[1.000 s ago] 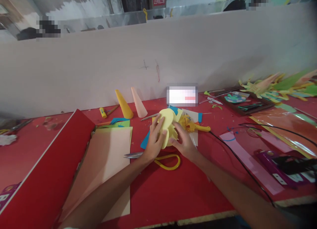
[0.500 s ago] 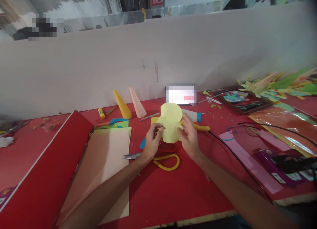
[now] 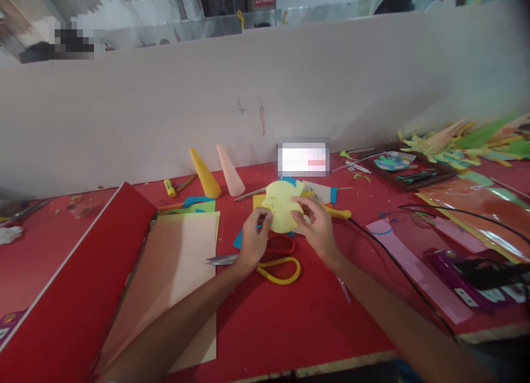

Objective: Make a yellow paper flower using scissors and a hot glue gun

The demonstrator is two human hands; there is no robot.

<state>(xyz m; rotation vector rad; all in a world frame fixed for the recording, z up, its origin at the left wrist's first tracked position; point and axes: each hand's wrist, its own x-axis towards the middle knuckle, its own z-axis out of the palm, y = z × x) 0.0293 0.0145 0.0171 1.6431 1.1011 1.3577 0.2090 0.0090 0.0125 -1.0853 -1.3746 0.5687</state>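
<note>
Between my hands is a rounded pale-yellow paper cutout (image 3: 284, 214), held above the red table. My left hand (image 3: 255, 233) pinches its left edge between thumb and fingers. On the right side, my right hand (image 3: 314, 225) grips it the same way. Just below the paper lie scissors (image 3: 279, 272) with a yellow handle loop and a red one, blades pointing left. Behind my right hand, a yellow-handled tool (image 3: 339, 213) with a black cord lies on the table, its front part hidden.
A yellow cone (image 3: 206, 176) and a pale pink cone (image 3: 231, 173) stand near the white partition (image 3: 165, 107). Paper sheets (image 3: 182, 272) lie left beside a red board (image 3: 83, 283). To the right are a dark tray (image 3: 434, 176), a pink strip (image 3: 422, 272) and a purple box (image 3: 459, 278).
The cutout showed two round lobes, one above the other; now it appears as a single, smaller round shape. My right hand's fingers have shifted over its front.
</note>
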